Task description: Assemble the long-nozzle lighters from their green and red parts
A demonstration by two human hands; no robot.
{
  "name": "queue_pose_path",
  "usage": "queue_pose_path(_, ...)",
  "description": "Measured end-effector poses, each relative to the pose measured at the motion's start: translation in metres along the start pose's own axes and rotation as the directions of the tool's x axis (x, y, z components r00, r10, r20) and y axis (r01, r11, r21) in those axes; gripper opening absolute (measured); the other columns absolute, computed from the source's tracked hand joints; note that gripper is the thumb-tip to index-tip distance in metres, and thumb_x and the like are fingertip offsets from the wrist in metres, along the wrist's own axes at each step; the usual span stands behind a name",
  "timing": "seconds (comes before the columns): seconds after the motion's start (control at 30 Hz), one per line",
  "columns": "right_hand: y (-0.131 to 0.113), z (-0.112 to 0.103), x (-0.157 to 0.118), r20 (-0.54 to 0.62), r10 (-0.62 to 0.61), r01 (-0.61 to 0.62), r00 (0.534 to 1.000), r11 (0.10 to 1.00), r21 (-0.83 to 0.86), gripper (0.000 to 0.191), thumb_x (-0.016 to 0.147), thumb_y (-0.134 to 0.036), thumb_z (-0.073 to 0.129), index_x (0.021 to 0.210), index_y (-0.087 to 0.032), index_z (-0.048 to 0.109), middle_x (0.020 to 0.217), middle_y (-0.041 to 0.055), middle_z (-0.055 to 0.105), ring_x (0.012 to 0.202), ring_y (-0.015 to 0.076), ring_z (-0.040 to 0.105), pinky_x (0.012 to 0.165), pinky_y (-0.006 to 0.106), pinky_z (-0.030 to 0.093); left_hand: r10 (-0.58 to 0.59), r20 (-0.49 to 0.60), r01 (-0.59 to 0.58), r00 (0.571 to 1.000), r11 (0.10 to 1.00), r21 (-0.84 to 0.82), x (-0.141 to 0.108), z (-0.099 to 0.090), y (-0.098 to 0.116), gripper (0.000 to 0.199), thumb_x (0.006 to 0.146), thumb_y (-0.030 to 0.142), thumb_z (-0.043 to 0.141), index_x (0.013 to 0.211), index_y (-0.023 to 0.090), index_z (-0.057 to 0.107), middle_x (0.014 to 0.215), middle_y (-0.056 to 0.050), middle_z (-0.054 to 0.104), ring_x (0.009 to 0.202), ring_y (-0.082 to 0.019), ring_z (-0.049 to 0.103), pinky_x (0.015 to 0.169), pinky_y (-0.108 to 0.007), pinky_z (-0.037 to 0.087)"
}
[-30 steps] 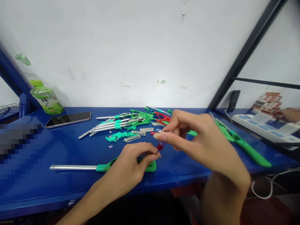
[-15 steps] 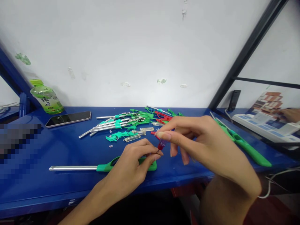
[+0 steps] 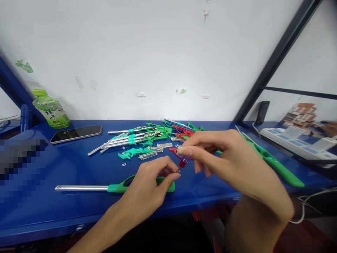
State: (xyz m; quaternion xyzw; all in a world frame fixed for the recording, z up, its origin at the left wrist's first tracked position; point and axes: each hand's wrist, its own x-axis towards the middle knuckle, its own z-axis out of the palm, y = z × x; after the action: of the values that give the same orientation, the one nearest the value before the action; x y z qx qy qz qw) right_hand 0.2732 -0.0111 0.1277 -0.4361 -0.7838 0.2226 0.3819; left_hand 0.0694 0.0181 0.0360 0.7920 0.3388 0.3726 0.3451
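Observation:
My right hand [image 3: 218,158] pinches a small screwdriver [image 3: 184,161] with a see-through red and purple handle, its thin shaft slanting down to the left. At the shaft's tip, the thumb and forefinger of my left hand [image 3: 150,182] are pressed together; whatever they hold is hidden. Behind and under this hand a green long-neck lighter [image 3: 116,188] lies on the table, its metal tube pointing left and its handle partly covered. Just beyond my fingers are a red plastic piece [image 3: 173,151], clear fuel tanks [image 3: 148,155] and teal plastic parts [image 3: 131,153].
A pile of lighter parts with metal tubes [image 3: 121,141] lies at the back of the blue table [image 3: 79,165]. On the left are a phone [image 3: 76,134] and a green-capped bottle [image 3: 51,109]. A green lighter body [image 3: 281,168] and a power strip [image 3: 297,140] lie right.
The screwdriver leans over more, its handle shifted slightly right with my right hand. My left forefinger is more bent and raised. The lighter stays in place.

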Motion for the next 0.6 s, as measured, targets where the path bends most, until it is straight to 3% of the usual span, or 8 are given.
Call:
queue_pose_path(0.13,0.002,0.006,0.003,-0.03,0.04,-0.04,0.999,0.999,0.014,0.025,0.102,-0.038,0.076,0.082,-0.023,0.079,0.06,-0.0042,0.07,0.048,0.0098,0.062,0.048,0.021,0.046,-0.009,-0.002,0.009,1.0,1.0,-0.029,0.0,0.0,-0.001,0.013,0.102,0.022,0.065,0.09,0.023,0.069,0.086,0.004,0.073,0.078,-0.014,0.067,0.075,-0.026,0.05)
queue_pose_path(0.37,0.008,0.016,0.011,-0.117,0.0,-0.005,0.993,0.999,-0.039,0.042,0.093,-0.048,0.085,0.068,-0.021,0.064,0.05,-0.0079,0.055,0.045,0.0073,0.048,0.043,0.022,0.033,0.013,-0.004,-0.013,1.0,0.999,-0.031,-0.001,0.0,-0.004,0.013,0.102,0.018,0.063,0.092,0.023,0.069,0.087,0.004,0.072,0.08,-0.014,0.066,0.077,-0.026,0.05)
queue_pose_path(0.5,0.007,0.01,0.007,-0.024,-0.029,0.029,0.999,1.0,-0.004,0.022,0.104,-0.042,0.072,0.093,-0.025,0.081,0.064,-0.0048,0.07,0.051,0.0099,0.064,0.048,0.021,0.045,0.004,0.007,-0.003,1.0,0.999,-0.035,0.0,-0.002,-0.002,0.014,0.102,0.017,0.061,0.09,0.023,0.066,0.087,0.004,0.071,0.08,-0.015,0.065,0.076,-0.026,0.049)
queue_pose_path(0.6,0.005,0.003,0.005,0.029,-0.027,0.028,0.999,1.0,-0.009,0.019,0.106,-0.037,0.069,0.105,-0.026,0.084,0.071,-0.0033,0.076,0.052,0.0105,0.067,0.052,0.021,0.052,0.004,0.013,-0.003,1.0,1.0,-0.027,0.0,-0.002,0.001,0.015,0.103,0.018,0.06,0.089,0.023,0.066,0.086,0.004,0.07,0.079,-0.015,0.064,0.076,-0.026,0.048)
